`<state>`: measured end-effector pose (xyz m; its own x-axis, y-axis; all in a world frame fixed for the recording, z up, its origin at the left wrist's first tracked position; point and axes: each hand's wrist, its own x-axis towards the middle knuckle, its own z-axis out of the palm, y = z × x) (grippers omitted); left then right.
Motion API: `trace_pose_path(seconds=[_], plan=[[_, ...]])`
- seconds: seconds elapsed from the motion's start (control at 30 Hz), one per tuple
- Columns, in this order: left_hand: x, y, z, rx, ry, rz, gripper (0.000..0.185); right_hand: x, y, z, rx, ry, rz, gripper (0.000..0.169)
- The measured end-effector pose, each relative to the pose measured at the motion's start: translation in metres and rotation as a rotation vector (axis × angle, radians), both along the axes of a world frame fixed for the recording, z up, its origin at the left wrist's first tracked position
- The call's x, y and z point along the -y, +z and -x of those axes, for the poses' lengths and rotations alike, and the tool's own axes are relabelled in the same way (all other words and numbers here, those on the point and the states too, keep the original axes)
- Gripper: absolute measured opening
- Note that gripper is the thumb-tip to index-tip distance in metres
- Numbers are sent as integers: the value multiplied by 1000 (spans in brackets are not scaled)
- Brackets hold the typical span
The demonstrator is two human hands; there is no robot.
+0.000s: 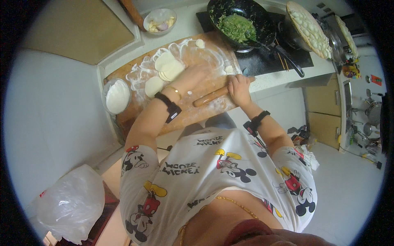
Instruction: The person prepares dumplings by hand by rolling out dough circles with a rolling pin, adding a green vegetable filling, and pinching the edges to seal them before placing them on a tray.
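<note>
On the floured wooden board (135, 115), my right hand (240, 88) grips a wooden rolling pin (211, 97) near its right end. My left hand (198, 75), blurred, reaches over the middle of the board; whether it holds anything is unclear. Several round, flat dough wrappers (167, 63) overlap just beyond my left wrist. A single wrapper (153, 87) lies closer, beside that wrist. One small dough piece (199, 43) sits at the board's far side, another dough piece (228, 69) near its right edge. A tiny dough scrap (189, 92) rests between my left forearm and the pin.
A bowl of flour (117, 97) stands at the left edge. Behind the board is a bowl of pale pieces (160, 23). At the back right, a black wok (266, 26) with chopped green filling sits on the stove (258, 66). A dumpling-covered round tray (307, 32) stands farther right.
</note>
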<state>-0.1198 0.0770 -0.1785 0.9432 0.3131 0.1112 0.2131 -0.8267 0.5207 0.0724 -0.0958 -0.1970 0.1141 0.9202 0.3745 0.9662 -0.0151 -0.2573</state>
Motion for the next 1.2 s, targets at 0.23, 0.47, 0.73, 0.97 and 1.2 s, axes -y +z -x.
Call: trace_pose_path(seconds=[0.23, 0.47, 0.73, 0.97, 1.2], plan=[[19, -15, -87, 201, -4, 298, 27, -13, -7, -14, 40, -73, 21, 18], [30, -35, -46, 180, -9, 486, 13, -27, -2, -8, 112, -139, 214, 18], [15, -24, -70, 16, 301, 363, 16, -115, -10, -13, 61, -196, 241, 24], [33, -5, -57, -87, 220, 212, 17, -20, -2, -9, 187, -95, 261, 24], [32, 16, -67, -237, 411, 250, 23, -89, -18, -12, 63, -224, 148, 24]])
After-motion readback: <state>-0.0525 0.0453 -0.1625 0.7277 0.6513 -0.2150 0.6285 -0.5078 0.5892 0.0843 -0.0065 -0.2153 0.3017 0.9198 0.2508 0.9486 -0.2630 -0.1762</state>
